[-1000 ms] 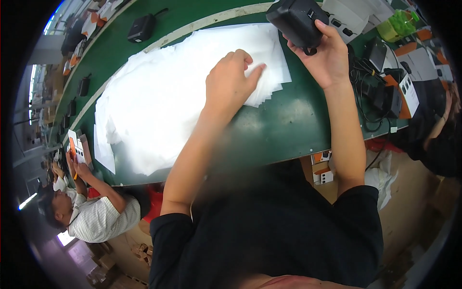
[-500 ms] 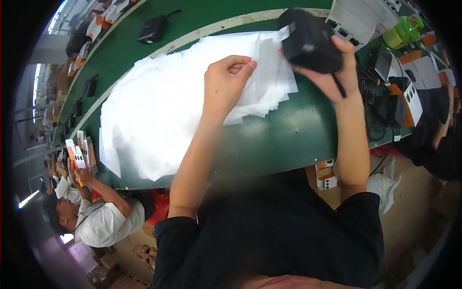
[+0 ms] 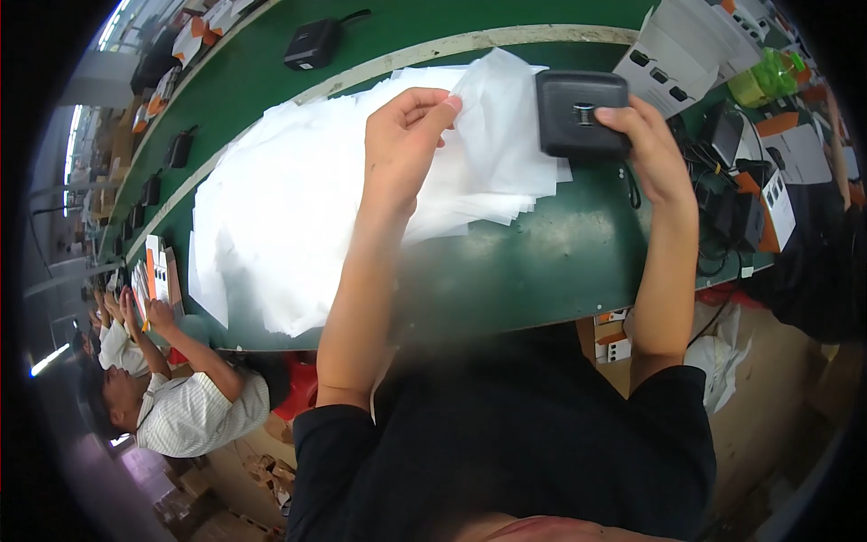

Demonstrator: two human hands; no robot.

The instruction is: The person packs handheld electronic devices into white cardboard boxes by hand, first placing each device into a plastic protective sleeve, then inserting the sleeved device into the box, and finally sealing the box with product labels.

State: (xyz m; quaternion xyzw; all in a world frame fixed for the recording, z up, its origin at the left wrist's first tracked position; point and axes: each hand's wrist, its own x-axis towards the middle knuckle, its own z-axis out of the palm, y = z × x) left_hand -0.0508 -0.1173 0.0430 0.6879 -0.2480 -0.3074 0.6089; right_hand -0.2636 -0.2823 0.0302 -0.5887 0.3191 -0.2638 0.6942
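My left hand (image 3: 406,140) pinches the edge of a thin translucent white paper sheet (image 3: 499,113), lifted off a wide fanned pile of the same sheets (image 3: 289,199). To its right, my right hand (image 3: 652,144) grips a black, rounded, box-shaped device (image 3: 571,95) by its right side. A small metallic piece shows on the face of the device, and a black strap loop (image 3: 630,187) hangs below it. The lifted sheet is beside the device's left edge; whether they touch I cannot tell.
Another black device with a strap (image 3: 312,45) lies beyond a pale strip across the green table (image 3: 542,262). At right are cables and black adapters (image 3: 718,181), printed cartons (image 3: 668,68) and a green plastic bag (image 3: 766,79). A co-worker (image 3: 199,406) handles a carton at left.
The left hand has raised a sheet from the pile. The right hand has turned the black device so its flat face shows, and brought it slightly lower.
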